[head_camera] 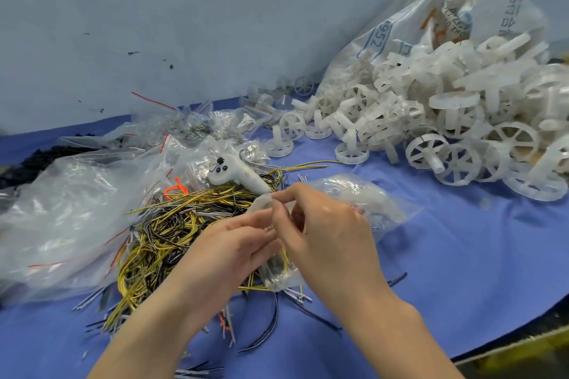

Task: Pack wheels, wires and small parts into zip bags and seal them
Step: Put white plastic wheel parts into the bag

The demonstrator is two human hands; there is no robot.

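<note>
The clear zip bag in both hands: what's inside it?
Inside the clear zip bag, a yellow-and-black wire loop and something red show. The right hand and left hand cover the rest.

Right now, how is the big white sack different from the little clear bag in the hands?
The white sack is big and printed; the clear zip bag is small and see-through. The sack lies open, spilling white wheels onto the blue cloth; the zip bag is held up by the left hand and right hand.
</note>
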